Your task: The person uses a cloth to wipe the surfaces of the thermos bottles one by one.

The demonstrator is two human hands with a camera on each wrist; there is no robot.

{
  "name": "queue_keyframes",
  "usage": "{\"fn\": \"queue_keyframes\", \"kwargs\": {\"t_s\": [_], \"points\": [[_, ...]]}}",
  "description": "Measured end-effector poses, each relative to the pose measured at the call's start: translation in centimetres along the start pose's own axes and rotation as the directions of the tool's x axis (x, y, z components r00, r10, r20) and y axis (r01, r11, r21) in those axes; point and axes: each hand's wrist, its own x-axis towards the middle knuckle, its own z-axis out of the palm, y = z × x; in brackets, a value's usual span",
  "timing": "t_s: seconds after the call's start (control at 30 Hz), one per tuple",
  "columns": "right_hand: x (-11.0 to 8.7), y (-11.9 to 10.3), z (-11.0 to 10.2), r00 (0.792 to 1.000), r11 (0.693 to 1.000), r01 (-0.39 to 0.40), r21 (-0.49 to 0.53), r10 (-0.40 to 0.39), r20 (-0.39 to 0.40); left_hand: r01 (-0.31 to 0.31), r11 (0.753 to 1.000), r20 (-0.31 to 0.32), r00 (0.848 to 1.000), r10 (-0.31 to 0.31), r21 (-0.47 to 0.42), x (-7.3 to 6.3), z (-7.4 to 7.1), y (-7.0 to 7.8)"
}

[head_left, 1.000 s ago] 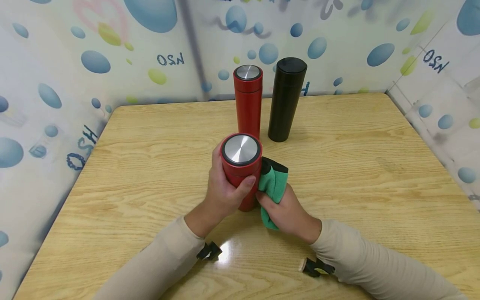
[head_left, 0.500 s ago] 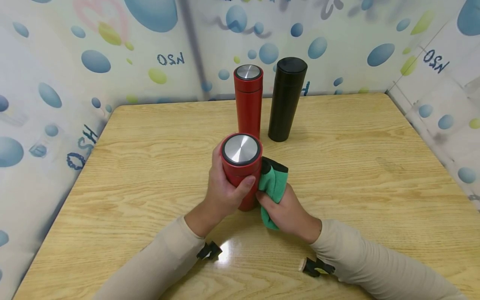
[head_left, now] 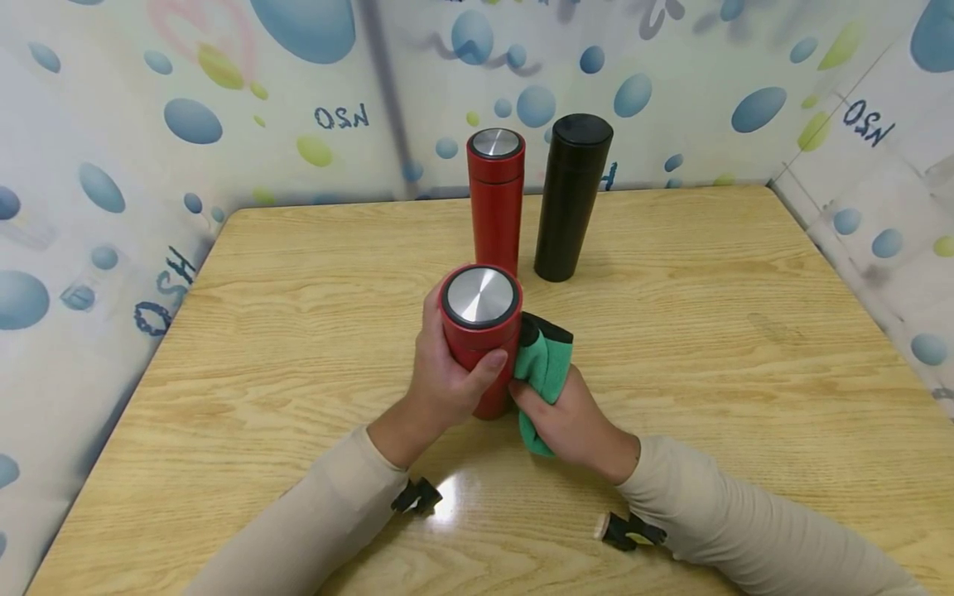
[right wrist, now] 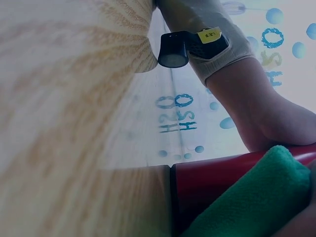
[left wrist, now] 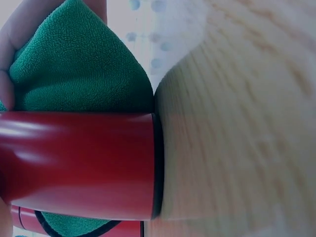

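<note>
Upright on the wooden table stands a red thermos bottle (head_left: pixel 480 319) with a brushed-metal disc in its lid. My left hand (head_left: pixel 443 372) grips it around its upper body, thumb across the front. My right hand (head_left: pixel 570 414) holds a green cloth (head_left: pixel 547 368) with black edging against the right side of the bottle. In the left wrist view, the cloth (left wrist: pixel 81 69) lies along the red bottle (left wrist: pixel 79 163), and a dark-edged part of it shows on the other side. The right wrist view shows the folded cloth (right wrist: pixel 261 197) over the bottle's lower part (right wrist: pixel 212 182).
Behind the held bottle stand a second red thermos bottle (head_left: pixel 496 199) and, to its right, a black one (head_left: pixel 572 199). A light wooden table (head_left: pixel 298 331) backs onto walls (head_left: pixel 261 165) patterned with blue and green ovals. Each wrist carries a small black camera (head_left: pixel 632 531).
</note>
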Motion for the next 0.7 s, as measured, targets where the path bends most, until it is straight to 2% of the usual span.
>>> {"fn": "queue_keyframes", "kwargs": {"t_s": [0.2,0.7], "points": [[-0.03,0.01,0.01,1.0,1.0,-0.003,0.0,0.003,-0.001,-0.019,1.0,-0.007,1.0,0.019,0.001,0.01,0.04,-0.26],[-0.07,0.08,-0.02,1.0,1.0,-0.004,-0.012,0.004,0.0,-0.018,1.0,0.002,1.0,0.018,0.001,0.03,0.0,-0.19]]}}
